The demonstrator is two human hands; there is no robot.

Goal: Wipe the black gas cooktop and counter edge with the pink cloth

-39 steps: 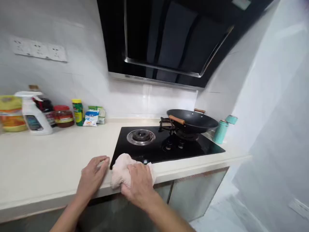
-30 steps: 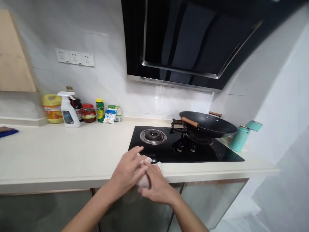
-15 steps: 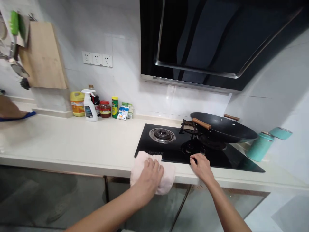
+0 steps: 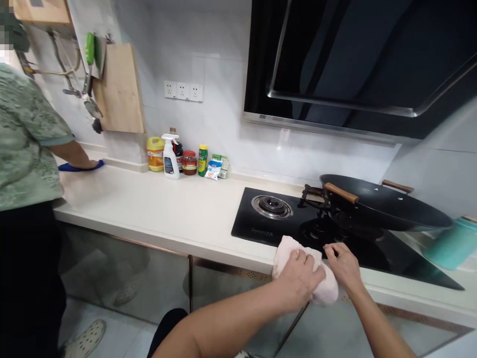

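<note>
My left hand (image 4: pixel 300 278) presses down on a pale pink cloth (image 4: pixel 286 251), fingers bent over it. The cloth lies across the counter's front edge and hangs partly over it, in front of the black glass gas stove (image 4: pixel 248 226). Close to the cloth's right end, my right hand (image 4: pixel 343 263) rests at the stove's front edge, fingers curled together, with nothing visible in them. Above that hand, a black wok (image 4: pixel 391 204) with wooden handles sits on the right burner. The left burner (image 4: pixel 273 207) is bare.
A white spray bottle (image 4: pixel 170 159), yellow jug (image 4: pixel 155 154), red-lidded jar (image 4: pixel 190 163) and packets line the wall. A teal bottle (image 4: pixel 449 243) stands right of the wok. The range hood (image 4: pixel 343 64) overhangs the stove. At left, a co-worker (image 4: pixel 28 134) presses a blue cloth (image 4: pixel 80 166) on the counter.
My left hand has slid the pink cloth rightward along the counter edge, close to my right hand. The view has turned left, bringing the co-worker into sight.
</note>
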